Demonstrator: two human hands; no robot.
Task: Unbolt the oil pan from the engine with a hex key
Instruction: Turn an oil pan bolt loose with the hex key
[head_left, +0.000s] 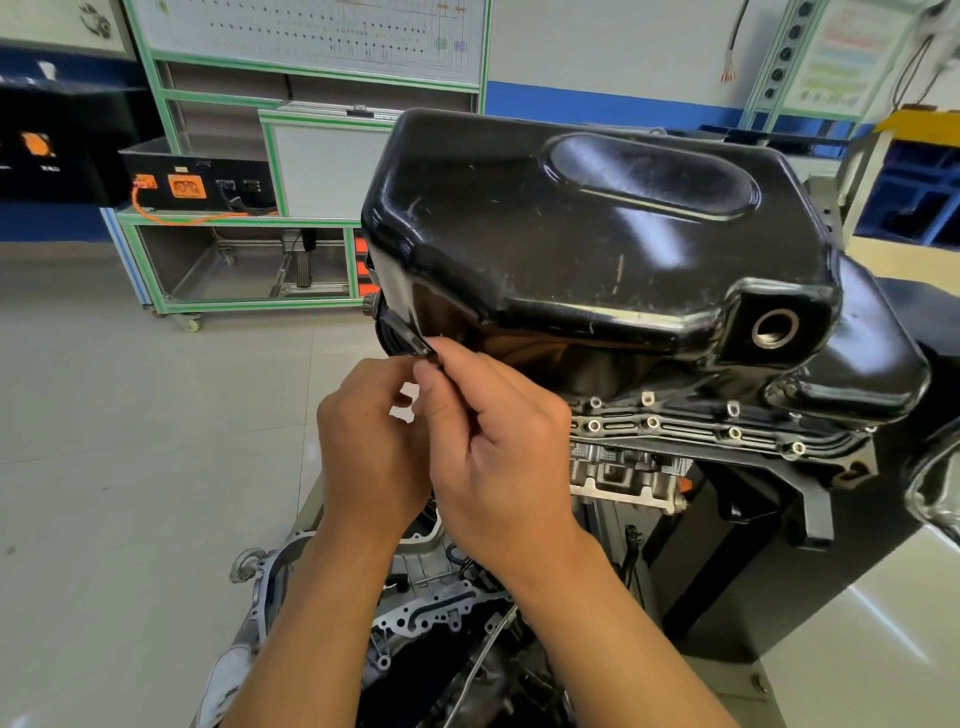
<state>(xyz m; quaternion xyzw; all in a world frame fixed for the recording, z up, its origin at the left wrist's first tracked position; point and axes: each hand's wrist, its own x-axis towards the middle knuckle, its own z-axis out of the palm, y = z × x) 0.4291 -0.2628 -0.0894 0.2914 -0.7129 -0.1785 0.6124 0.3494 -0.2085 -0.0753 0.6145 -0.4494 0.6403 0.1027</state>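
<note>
- Head view: right hand (498, 447) pinched a dark hex key (432, 357) by the black oil pan (571, 223).
- Left hand (369, 441) curled close alongside; I could not tell whether it held anything.

Green-framed trolley (260, 305) left rear; black box (218, 169), orange cable (197, 222) on it.

The glossy black oil pan (571, 234) sat bottom-up on the engine (618, 467), its drain hole (775, 328) open. Bolt heads (652, 422) lined its near flange. A dark hex key (427, 355) was pinched in the right hand (498, 441).

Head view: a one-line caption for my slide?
Left hand and right hand meet at the oil pan's near corner, the right pinching a dark tool, likely the hex key.
</note>
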